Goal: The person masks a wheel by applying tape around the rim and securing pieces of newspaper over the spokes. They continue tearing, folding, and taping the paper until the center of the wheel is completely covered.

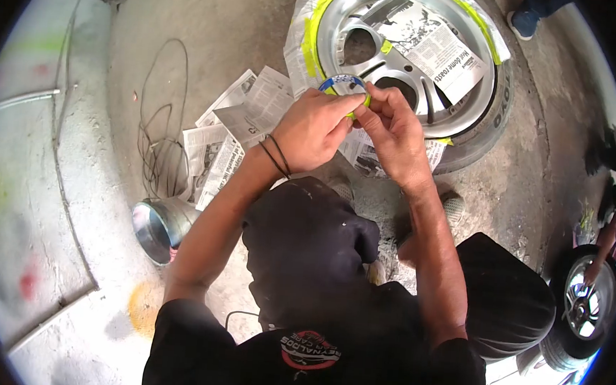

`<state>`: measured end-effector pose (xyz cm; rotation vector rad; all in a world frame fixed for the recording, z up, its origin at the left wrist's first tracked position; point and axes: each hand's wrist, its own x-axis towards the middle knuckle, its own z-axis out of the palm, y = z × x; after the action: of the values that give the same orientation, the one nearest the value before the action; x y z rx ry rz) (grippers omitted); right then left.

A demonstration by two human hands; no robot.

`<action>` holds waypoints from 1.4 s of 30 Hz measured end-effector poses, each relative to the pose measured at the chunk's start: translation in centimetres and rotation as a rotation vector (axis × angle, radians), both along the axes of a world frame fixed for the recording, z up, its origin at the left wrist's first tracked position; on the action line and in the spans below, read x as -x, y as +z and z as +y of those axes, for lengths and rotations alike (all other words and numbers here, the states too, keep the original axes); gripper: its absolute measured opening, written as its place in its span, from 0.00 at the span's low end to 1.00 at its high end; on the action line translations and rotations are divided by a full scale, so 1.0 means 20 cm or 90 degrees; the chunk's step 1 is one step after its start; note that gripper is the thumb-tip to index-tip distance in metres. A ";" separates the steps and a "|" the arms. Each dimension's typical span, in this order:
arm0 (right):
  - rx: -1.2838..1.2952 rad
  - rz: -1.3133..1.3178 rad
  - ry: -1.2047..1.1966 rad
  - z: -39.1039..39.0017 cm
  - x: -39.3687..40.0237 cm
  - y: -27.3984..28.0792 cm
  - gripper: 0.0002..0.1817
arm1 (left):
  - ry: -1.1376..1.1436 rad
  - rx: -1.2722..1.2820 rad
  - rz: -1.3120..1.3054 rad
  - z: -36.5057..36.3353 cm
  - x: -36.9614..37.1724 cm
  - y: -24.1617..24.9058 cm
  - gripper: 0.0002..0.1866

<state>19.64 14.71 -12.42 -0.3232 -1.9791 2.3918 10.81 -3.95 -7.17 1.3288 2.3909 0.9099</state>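
Note:
A roll of yellow-green tape (345, 86) with a blue-printed core is held between both hands. My left hand (314, 126), with black bands at the wrist, has its fingers closed on the roll's left side. My right hand (396, 131) pinches at the roll's right edge, thumb against fingers. Just beyond the hands lies a silver wheel rim (326, 33) in a black tyre (500, 109). Newspaper (449, 56) covers part of the spokes, and yellow-green tape with paper runs along the rim's edge.
Loose newspaper sheets (257, 108) lie on the floor to the left, beside a tangled wire (161, 145) and a metal can (156, 229). Another wheel (583, 301) stands at the lower right, with a person's arm reaching to it. A blue shoe (524, 24) is at the top right.

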 end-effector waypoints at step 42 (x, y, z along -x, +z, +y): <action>-0.481 0.165 -0.011 0.18 0.16 0.21 0.09 | 0.040 -0.055 -0.188 -0.13 0.14 0.19 0.19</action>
<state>16.49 18.38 -8.16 -0.0010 -2.5041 1.4085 8.06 -6.63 -3.34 1.0659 2.1979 1.1502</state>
